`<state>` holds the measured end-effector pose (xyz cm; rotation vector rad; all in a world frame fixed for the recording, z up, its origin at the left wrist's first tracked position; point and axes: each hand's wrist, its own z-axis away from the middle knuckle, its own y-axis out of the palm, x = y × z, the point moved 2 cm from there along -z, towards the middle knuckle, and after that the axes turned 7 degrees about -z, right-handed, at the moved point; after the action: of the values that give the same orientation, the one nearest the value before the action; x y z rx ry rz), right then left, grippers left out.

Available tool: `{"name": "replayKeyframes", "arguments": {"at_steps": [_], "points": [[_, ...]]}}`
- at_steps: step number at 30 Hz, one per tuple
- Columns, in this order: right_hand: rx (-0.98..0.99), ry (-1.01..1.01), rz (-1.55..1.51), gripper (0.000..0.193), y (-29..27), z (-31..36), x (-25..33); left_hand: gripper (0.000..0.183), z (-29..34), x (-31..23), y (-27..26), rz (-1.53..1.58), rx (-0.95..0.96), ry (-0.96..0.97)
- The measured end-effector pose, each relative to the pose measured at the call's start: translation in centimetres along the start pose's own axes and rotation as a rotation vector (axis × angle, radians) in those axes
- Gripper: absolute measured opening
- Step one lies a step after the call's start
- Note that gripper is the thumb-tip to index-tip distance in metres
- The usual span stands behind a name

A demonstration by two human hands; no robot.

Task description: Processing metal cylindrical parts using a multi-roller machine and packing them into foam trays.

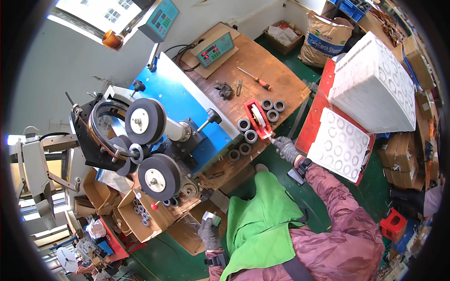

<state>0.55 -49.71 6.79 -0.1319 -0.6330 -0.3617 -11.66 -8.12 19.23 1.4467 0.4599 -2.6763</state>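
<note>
My right hand [287, 149], in a grey glove, reaches to the front end of a red tape dispenser [258, 119] on the wooden bench. Its fingers are closed at that end; what they pinch there is too small to make out. A white roll sits inside the dispenser. Dark grey rings [251, 136] with open centres stand on both sides of it. Low in front of the bench, my left hand [209, 234], also gloved, is closed around a small pale white-and-green object [212, 218] of unclear kind.
A blue winding machine [187, 122] with black wheels [145, 121] fills the left. Behind the dispenser lie a screwdriver [255, 78] and a green control box [215, 49]. White trays [340, 143] with ring marks stand at right. Cardboard boxes [145, 213] hold rings at lower left.
</note>
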Motion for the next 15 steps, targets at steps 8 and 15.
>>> {"name": "replayKeyframes", "arguments": {"at_steps": [8,15], "points": [[0.030,-0.033,-0.095,0.016,0.0,-2.3,-3.6,0.041,0.1,-0.8,0.8,0.077,0.076,-0.067],[-0.049,0.174,0.085,0.049,1.5,-5.2,-2.5,0.040,1.5,-1.1,1.2,0.099,0.038,-0.105]]}}
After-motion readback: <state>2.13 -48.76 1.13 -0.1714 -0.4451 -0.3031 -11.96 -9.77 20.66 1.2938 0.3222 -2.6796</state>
